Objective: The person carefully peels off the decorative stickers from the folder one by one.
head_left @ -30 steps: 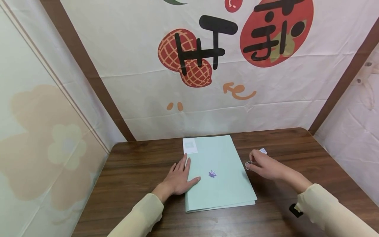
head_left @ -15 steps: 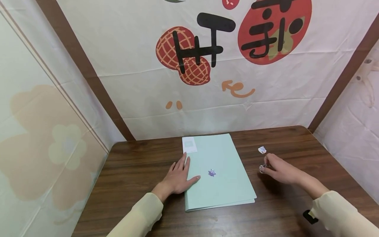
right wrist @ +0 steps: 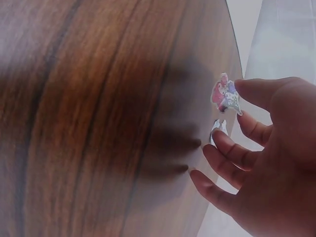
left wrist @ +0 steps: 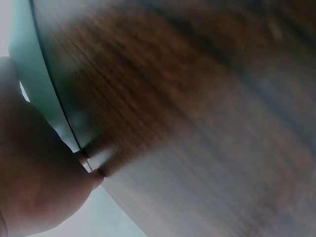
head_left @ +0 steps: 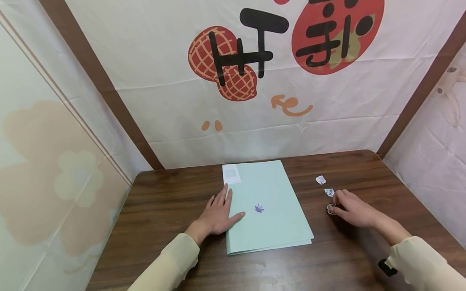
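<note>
A brown wood-grain surface (head_left: 164,202), rounded at its far corners, stands before a creased white cloth (head_left: 255,139). The cloth bears a red netted peanut print (head_left: 202,56), thick black strokes (head_left: 263,20), a red oval (head_left: 313,44) and an orange curl (head_left: 291,103). Brown bands (head_left: 104,83) edge it. A pale peach flower (head_left: 32,173) marks the left cloth (head_left: 22,72); the right cloth (head_left: 433,161) is wrinkled.

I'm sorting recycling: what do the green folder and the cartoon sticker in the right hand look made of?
Green folder: probably plastic or coated card, smooth and matt, judging by its even color and crisp edges. Cartoon sticker in the right hand: perhaps plastic film or paper, finish unclear; it looks thin, with printed figures and a pale rim.
</note>
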The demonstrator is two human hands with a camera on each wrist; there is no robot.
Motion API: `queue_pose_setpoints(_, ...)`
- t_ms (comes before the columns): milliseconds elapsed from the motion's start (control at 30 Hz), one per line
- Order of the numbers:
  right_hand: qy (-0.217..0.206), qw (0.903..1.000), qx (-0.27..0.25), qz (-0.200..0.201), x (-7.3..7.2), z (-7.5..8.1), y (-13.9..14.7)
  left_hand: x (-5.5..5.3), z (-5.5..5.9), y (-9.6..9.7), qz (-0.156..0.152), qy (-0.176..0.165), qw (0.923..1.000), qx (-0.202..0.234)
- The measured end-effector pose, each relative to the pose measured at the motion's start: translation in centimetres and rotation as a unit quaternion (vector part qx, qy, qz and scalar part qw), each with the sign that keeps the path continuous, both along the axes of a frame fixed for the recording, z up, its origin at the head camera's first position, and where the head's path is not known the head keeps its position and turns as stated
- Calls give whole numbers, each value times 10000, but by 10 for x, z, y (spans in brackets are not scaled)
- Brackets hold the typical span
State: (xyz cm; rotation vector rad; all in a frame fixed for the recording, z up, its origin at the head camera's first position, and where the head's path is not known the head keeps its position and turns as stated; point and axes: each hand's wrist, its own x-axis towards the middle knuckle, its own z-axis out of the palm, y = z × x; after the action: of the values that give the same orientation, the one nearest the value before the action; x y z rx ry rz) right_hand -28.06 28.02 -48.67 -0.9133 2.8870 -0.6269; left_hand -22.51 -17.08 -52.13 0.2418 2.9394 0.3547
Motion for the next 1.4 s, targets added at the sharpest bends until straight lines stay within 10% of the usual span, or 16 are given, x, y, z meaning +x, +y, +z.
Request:
queue_pose_setpoints(1033,170,9975,579,-359,-10,-8,-8,-7,-1,-3,-11,-28,10000,-23)
queue_pose_setpoints(1400,539,9951,810,-195,-9,17,-27,-5,-2,-1,-66,-32,9999,-124)
